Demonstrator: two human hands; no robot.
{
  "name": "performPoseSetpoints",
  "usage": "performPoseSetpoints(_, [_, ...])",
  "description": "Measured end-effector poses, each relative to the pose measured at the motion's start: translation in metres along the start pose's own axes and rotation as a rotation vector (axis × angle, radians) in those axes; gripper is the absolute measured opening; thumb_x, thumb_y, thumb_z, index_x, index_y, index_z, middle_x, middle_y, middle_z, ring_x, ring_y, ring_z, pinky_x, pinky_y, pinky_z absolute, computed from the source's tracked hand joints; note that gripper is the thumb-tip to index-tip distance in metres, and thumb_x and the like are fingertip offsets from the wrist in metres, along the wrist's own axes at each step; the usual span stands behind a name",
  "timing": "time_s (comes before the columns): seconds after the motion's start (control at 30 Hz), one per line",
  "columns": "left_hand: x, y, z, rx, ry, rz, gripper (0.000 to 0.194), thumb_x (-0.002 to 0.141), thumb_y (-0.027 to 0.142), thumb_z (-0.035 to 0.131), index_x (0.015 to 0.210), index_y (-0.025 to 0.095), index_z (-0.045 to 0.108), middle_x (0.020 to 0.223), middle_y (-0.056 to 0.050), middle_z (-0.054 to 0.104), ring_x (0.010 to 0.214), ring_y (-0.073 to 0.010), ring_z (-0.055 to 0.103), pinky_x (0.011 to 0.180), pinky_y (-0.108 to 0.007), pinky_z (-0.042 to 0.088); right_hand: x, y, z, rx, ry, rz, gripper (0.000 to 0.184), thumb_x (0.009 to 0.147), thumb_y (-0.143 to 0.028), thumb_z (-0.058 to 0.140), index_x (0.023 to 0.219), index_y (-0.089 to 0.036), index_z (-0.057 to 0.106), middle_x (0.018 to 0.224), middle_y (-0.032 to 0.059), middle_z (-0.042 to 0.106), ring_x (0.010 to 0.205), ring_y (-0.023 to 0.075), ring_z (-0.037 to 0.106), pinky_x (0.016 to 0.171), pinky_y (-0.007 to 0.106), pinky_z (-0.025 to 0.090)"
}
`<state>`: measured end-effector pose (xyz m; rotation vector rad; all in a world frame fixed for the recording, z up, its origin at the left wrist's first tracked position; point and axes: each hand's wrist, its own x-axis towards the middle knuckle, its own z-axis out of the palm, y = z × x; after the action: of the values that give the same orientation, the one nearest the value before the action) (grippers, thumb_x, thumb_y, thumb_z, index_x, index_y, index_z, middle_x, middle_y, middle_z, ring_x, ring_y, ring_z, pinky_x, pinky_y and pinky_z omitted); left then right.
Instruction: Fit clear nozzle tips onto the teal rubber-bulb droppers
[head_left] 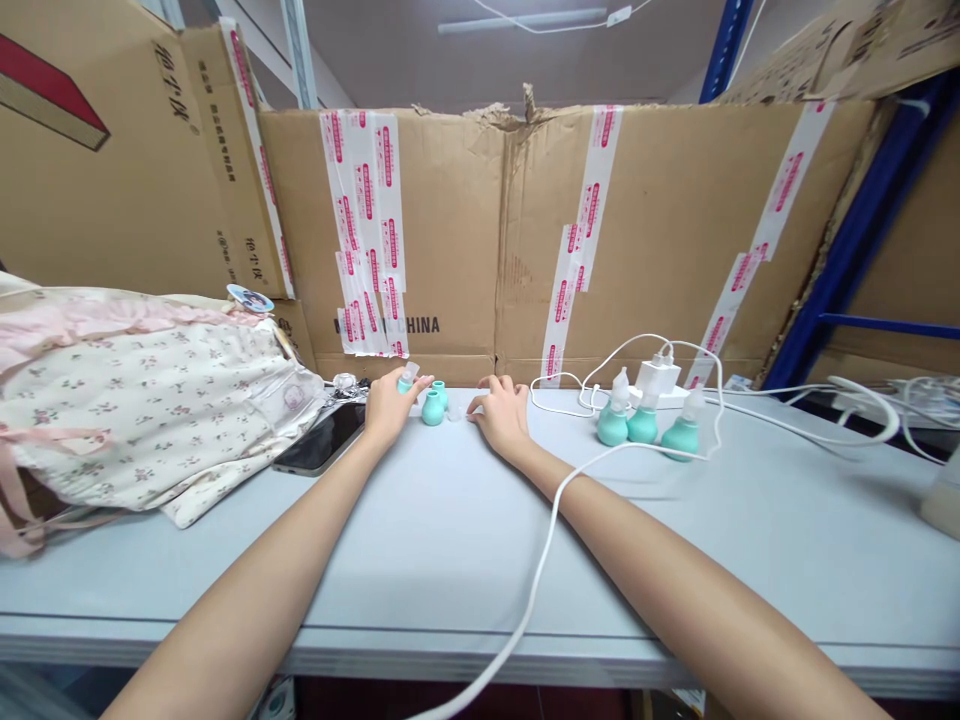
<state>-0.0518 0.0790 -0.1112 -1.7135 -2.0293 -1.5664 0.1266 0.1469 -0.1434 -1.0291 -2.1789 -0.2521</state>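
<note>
So I've got my left hand (385, 408) over the cam feed with its fingers pinching a small mint-green rubbery-looking bulb with a clear plastic tip (406, 383), tip up and leaning a bit to the right as far as I can make out. Right hand (501, 412) is low over the pale grey flat-topped desk (420, 560), fingers bent and loosely spread, nothing I can see between them. The relation that matters imo: the small clear see-through plastic piece (454, 410) is on the desk between my two hands, just left of the right thumb, so the right hand is nearer. It's too faint for me to call its long axis, sorry. Right up against that gap, on the left hand's side, there's a round open-necked mint-green bulb (433, 409) standing upright with its mouth up, and a second matching mint-green bulb (440, 391) tucked just behind it. Three mint-green bulbs with clear pointed tips (643, 424) stand well off to the right, past my right hand, near a white boxy plastic charger (658, 378)
</note>
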Motion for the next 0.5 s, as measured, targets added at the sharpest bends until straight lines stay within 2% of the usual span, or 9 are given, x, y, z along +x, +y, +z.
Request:
performPoseSetpoints(0.23, [-0.0004, 0.0001, 0.001, 0.014, -0.012, 0.015, 0.04, 0.07, 0.058, 0.052, 0.072, 0.019, 0.06, 0.056, 0.004, 0.055, 0.056, -0.0074, 0.049, 0.062, -0.02, 0.031, 0.0012, -0.0008, 0.0011, -0.058, -0.001, -0.009, 0.005, 0.072, -0.029, 0.064, 0.076, -0.029, 0.066, 0.109, -0.0002, 0.048, 0.103, 0.0186, 0.031, 0.08, 0.038, 0.019])
performPoseSetpoints(0.5, [-0.0012, 0.0003, 0.0007, 0.01, -0.023, 0.025, 0.039, 0.07, 0.057, 0.052, 0.073, 0.019, 0.059, 0.057, 0.003, 0.055, 0.056, -0.0075, 0.049, 0.062, -0.019, 0.032, -0.0007, -0.0004, 0.0043, -0.097, 0.058, 0.0, 0.01, 0.071, -0.029, 0.065, 0.077, -0.022, 0.064, 0.104, 0.0022, 0.05, 0.099, 0.0201, 0.033, 0.078, 0.037, 0.02])
